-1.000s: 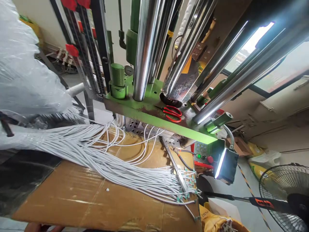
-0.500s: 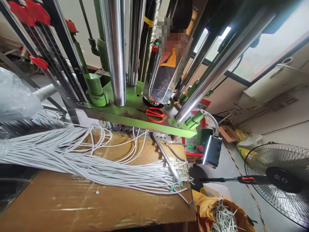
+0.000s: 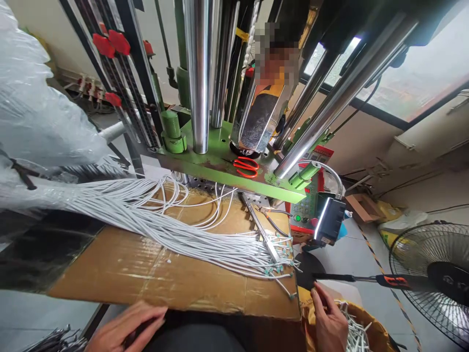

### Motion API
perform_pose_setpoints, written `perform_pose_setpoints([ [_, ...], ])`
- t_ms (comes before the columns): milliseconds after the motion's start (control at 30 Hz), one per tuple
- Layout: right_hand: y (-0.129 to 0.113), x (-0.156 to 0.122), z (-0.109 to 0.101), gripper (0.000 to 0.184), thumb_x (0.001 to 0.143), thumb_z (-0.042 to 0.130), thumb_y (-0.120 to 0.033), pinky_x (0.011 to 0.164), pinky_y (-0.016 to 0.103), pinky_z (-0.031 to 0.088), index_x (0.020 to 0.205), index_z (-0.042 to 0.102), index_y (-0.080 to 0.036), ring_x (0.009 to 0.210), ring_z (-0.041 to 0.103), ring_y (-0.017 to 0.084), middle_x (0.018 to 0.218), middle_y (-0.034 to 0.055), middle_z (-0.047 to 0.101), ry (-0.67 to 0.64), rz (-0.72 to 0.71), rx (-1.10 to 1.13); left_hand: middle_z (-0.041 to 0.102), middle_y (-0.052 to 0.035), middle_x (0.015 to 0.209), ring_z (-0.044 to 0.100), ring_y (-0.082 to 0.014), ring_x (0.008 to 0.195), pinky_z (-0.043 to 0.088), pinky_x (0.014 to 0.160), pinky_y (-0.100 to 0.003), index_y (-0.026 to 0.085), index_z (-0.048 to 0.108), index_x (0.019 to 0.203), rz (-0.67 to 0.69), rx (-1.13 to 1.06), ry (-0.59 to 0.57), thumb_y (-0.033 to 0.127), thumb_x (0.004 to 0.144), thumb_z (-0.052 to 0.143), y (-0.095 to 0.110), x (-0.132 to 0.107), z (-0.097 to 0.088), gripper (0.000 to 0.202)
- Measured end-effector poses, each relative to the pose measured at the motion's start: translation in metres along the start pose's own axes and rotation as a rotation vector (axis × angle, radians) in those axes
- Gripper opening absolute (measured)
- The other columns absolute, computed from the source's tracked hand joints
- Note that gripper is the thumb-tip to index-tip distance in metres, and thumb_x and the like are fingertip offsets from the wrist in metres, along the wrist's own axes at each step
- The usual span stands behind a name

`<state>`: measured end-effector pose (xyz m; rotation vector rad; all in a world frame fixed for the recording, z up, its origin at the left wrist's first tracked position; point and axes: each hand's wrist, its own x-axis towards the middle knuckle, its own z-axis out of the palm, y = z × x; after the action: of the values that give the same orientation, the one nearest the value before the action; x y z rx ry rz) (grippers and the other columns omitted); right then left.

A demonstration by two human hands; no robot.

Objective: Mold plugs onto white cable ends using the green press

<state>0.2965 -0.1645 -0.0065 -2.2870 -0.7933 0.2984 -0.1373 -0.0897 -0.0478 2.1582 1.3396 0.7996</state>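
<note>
Two bare hands lie nearest us: the left hand [image 3: 126, 325], loosely spread with nothing seen in it, is at the near edge of the cardboard [image 3: 205, 291], and whether it touches we cannot tell; the right hand [image 3: 330, 318] is over the sack [image 3: 379, 325] of white pieces [image 3: 357, 332], just off the cardboard's right corner, thumb and forefinger drawn close, though we cannot tell whether they meet or pinch anything. Past them we record the white cables [image 3: 176, 242] lying in a sheaf on the cardboard, green-tipped ends at its right edge, a metal bar [image 3: 261, 229] across the strands near those ends. Farther back, red-handled scissors [image 3: 244, 164] lie on the green press [image 3: 220, 171]. In our judgement, a knock to the cardboard could shift the bar and let cable ends slip off; vibration could walk the scissors over the press's front. Against the frame half a second earlier, both hands have come into view and more plastic wrap [image 3: 47, 112] shows; cables, bar and scissors keep their arrangement.
</note>
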Motion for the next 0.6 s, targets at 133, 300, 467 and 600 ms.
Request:
perform_pose_setpoints([
  [133, -0.07, 0.011, 0.034, 0.041, 0.091, 0.045, -0.042, 0.095, 0.04, 0.047, 0.116, 0.066, -0.017, 0.105, 0.06, 0.026, 0.114, 0.0114, 0.069, -0.187, -0.585, -0.113, 0.058, -0.0078, 0.133, 0.05, -0.0244, 0.126, 0.037, 0.108, -0.039, 0.021, 0.053, 0.134, 0.43, 0.375, 0.005, 0.017, 0.092, 0.05, 0.035, 0.094, 0.0, 0.042],
  [300, -0.111, 0.027, 0.072, 0.041, 0.089, 0.044, -0.017, 0.094, 0.043, 0.048, 0.128, 0.057, -0.014, 0.106, 0.057, 0.027, 0.115, 0.0115, 0.067, -0.356, -0.795, -0.336, 0.065, -0.0098, 0.101, 0.059, -0.0229, 0.098, 0.038, 0.101, -0.045, 0.016, 0.062, 0.115, 0.465, 0.54, -0.127, 0.006, 0.088, 0.045, 0.053, 0.152, 0.017, 0.033],
  [467, -0.122, 0.052, 0.073, 0.045, 0.089, 0.042, -0.013, 0.094, 0.038, 0.048, 0.132, 0.053, -0.014, 0.103, 0.058, 0.023, 0.112, 0.0103, 0.067, -0.437, -0.835, -0.298, 0.06, -0.0044, 0.086, 0.056, -0.0209, 0.086, 0.041, 0.089, -0.037, 0.018, 0.061, 0.082, 0.438, 0.348, -0.272, 0.012, 0.087, 0.048, 0.054, 0.161, 0.013, 0.015],
  [600, -0.139, 0.078, 0.084, 0.048, 0.086, 0.045, -0.013, 0.088, 0.036, 0.049, 0.134, 0.053, -0.015, 0.098, 0.059, 0.023, 0.098, 0.0094, 0.068, -0.485, -0.807, -0.31, 0.06, -0.001, 0.078, 0.053, -0.0148, 0.07, 0.038, 0.065, -0.024, 0.016, 0.064, 0.086, 0.103, -0.031, -0.444, 0.029, 0.09, 0.047, 0.054, 0.189, -0.004, 0.021],
])
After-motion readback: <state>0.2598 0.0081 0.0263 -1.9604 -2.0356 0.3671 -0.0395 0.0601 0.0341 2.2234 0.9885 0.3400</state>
